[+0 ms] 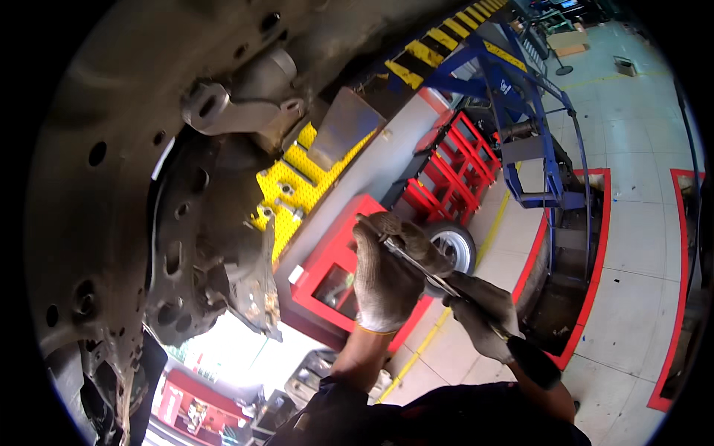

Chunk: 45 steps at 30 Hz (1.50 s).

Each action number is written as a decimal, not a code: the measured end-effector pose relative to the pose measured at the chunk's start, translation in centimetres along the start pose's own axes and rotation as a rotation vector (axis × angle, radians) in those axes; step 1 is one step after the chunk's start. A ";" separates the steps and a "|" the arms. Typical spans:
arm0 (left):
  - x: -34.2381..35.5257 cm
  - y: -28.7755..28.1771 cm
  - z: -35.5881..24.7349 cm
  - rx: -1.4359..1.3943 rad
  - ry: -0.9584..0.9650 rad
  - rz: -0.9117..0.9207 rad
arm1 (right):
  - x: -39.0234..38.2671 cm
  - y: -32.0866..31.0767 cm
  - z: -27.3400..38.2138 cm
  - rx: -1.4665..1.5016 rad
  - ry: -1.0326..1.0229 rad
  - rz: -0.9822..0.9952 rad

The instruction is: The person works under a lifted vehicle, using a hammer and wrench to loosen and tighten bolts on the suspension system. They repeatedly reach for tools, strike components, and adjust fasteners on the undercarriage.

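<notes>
A long thin metal bar (424, 265) slants down to the right in front of me, and a thick black end (532, 363) shows at its lower tip. My left hand (388, 279), in a soiled knit glove, has its fingers closed round the upper part of the bar. Further down, my right hand (480, 316), gloved too, grips the same bar. The bar's kind cannot be made out. Left of my hands hangs the dark underside of a vehicle (97, 223), with a metal arm (245, 117) and a bracket. The bar is apart from it.
A blue lift frame (532, 171) stands right of a wheel (452, 249). Red-edged floor pits (561, 290) open at the right. Behind my hands are a red cabinet (327, 279), red shelving (454, 171) and a yellow pegboard (309, 178). Yellow-black striping (439, 48) runs overhead.
</notes>
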<state>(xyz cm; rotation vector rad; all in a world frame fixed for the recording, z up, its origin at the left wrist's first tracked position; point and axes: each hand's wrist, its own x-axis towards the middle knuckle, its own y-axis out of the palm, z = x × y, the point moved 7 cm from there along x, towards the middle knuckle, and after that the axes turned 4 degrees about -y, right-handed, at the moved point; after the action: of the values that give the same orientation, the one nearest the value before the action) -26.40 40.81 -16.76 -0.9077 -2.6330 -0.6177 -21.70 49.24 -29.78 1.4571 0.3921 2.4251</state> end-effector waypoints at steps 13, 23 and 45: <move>-11.7 -14.1 10.1 -0.201 -0.098 -0.769 | -13.8 -1.0 -3.7 0.330 0.901 0.543; -23.8 -20.7 -5.3 0.062 0.371 -1.000 | 16.9 14.0 -10.1 1.322 0.566 0.226; -43.8 7.0 10.0 0.158 0.744 -1.974 | 33.1 22.6 10.5 2.245 0.558 0.924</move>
<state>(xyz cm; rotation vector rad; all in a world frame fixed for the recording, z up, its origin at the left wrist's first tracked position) 10.09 28.10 -40.76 1.8563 -1.8875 -0.7259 -29.54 41.71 10.26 1.0200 4.1157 2.0752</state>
